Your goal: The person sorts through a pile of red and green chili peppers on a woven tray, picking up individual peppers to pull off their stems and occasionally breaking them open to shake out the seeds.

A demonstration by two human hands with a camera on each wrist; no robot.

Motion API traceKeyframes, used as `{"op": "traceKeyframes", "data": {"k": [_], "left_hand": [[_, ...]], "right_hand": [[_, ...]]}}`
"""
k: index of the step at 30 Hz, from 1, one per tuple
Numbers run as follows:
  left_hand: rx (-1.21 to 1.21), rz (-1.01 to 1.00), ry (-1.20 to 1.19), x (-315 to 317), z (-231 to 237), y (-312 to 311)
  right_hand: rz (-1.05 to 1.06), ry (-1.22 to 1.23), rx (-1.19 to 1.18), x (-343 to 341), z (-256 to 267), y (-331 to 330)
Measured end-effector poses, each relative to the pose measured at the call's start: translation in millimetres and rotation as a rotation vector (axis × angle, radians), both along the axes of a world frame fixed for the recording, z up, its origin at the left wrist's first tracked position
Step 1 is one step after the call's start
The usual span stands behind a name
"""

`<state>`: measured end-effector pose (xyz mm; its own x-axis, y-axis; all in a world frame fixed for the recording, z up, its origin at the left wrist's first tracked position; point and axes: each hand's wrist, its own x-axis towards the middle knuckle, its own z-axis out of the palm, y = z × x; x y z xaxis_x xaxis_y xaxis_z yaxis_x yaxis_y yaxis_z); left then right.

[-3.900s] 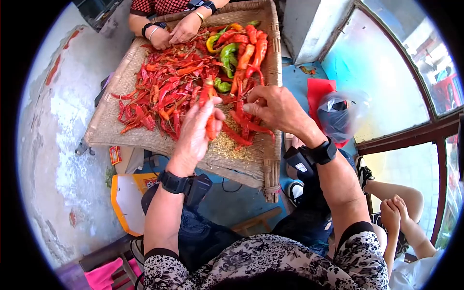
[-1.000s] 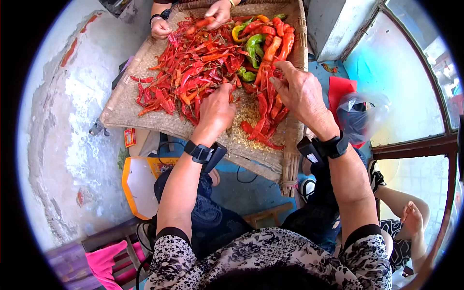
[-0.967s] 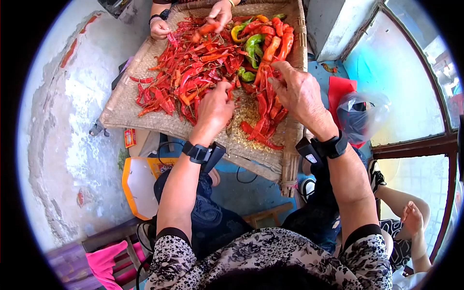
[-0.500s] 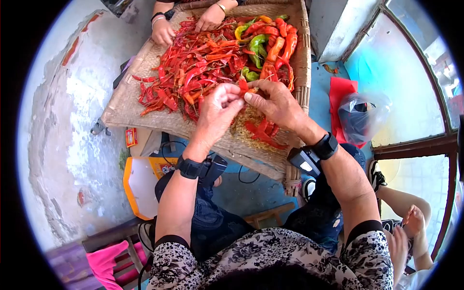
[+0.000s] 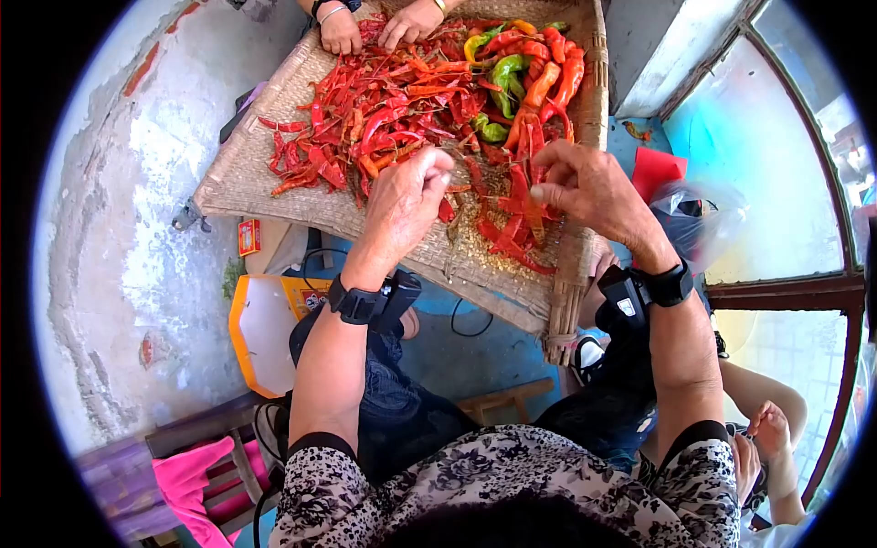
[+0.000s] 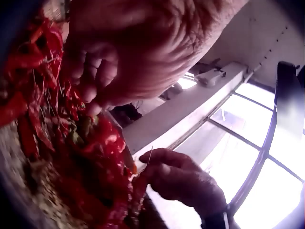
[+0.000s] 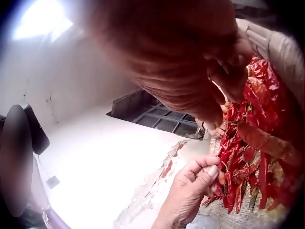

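Observation:
My left hand (image 5: 404,201) is over the front of the woven tray (image 5: 239,169), its fingers curled and thumb drawn in. In the right wrist view its fingertips come right at the red peppers, with a thin curved stem near them; I cannot tell whether they hold it. To the right, my right hand (image 5: 603,190) pinches a wrinkled red chili pepper (image 7: 267,140) between thumb and fingers. A loose heap of dried red chilies (image 5: 384,119) spreads over the tray's left and middle. Whole dried chilies (image 5: 514,239) lie below my right hand among yellow seeds (image 5: 484,239).
Another person's hands (image 5: 411,23) reach into the heap at the far edge. Plump fresh red peppers (image 5: 571,75) and green ones (image 5: 505,82) lie at the back right. Beyond the tray are a plastic bag (image 5: 703,219), an orange-edged box (image 5: 239,338) and a seated person's hands (image 5: 772,427).
Half a second ago both my hands met at one red pepper; now they are apart, left hand leftward, right hand rightward. The other person's hands have dropped onto the heap. The view has shifted slightly.

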<state>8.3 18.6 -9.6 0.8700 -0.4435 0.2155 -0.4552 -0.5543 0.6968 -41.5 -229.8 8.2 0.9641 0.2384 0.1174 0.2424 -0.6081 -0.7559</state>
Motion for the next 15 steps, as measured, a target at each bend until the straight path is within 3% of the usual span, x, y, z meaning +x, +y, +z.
{"op": "traceKeyframes", "data": {"k": [2,4,9,15], "left_hand": [[0.145,0.013,0.001,-2,0,1],[0.479,-0.026,-0.146,-8,-12,-2],[0.568,-0.081,-0.155,-7,-30,-7],[0.355,0.007,-0.052,0,-18,-3]], "right_hand": [[-0.086,-0.073,0.017,0,-1,-1],[-0.109,-0.235,0.01,0,-4,2],[-0.036,-0.192,0.027,-3,4,19],[0.062,-0.246,0.073,-1,-2,30]]}}
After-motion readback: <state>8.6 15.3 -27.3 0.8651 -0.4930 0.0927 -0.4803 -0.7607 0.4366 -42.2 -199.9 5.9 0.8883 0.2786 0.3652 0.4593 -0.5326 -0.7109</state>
